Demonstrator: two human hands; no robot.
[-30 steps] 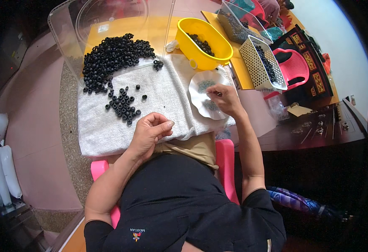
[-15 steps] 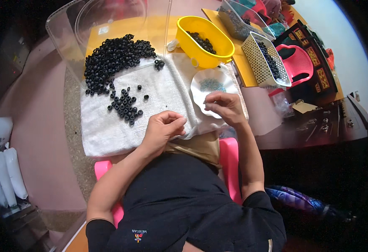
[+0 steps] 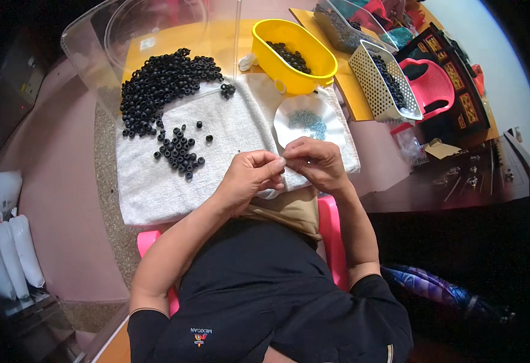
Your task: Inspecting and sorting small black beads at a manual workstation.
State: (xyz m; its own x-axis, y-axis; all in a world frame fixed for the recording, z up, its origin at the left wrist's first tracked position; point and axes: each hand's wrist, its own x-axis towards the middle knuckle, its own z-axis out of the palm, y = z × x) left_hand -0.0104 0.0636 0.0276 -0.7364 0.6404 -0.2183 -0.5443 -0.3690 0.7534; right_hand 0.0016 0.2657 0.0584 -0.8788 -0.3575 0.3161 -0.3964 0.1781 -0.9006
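L hand & R hand pinching narrow, tips abt touching; can't tell if holding anything. Blue-green bits sitting in white dish nr towel's R edge; R hand poss. knocking dish, spilling bits.

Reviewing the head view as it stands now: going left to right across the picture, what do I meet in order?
White bags → large heap of black beads → left hand → right hand → perforated basket → pink chair beside the basket.
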